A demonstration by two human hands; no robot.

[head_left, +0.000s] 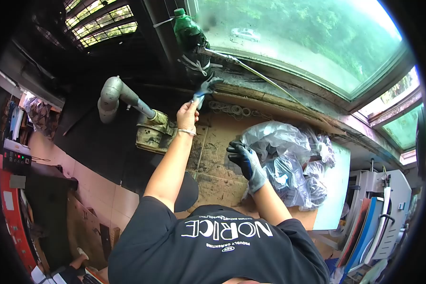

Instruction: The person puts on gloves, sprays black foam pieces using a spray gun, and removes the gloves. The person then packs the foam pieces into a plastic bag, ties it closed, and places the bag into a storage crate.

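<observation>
My left hand (pixel 188 113) is bare, with a band at the wrist. It is closed around the pale cuff of a work glove (pixel 207 89), whose dark fingers stick up toward the window ledge. My right hand (pixel 247 164) wears a matching glove, grey at the cuff and black over the fingers. Its fingers are slightly curled and nothing shows in them. Beside it, to the right, lie clear plastic bags (pixel 286 165) with dark contents. Several pale rings (pixel 236 110) lie on the brown work surface (pixel 217 182) beyond my hands.
A grey elbow pipe (pixel 112 90) rises from a worn yellowish fitting (pixel 151 135) left of my arm. A green bottle (pixel 184 31) is tied to a post by the window. A thin rod (pixel 265 78) leans across the ledge. At lower left, another person's foot (pixel 82 253) shows.
</observation>
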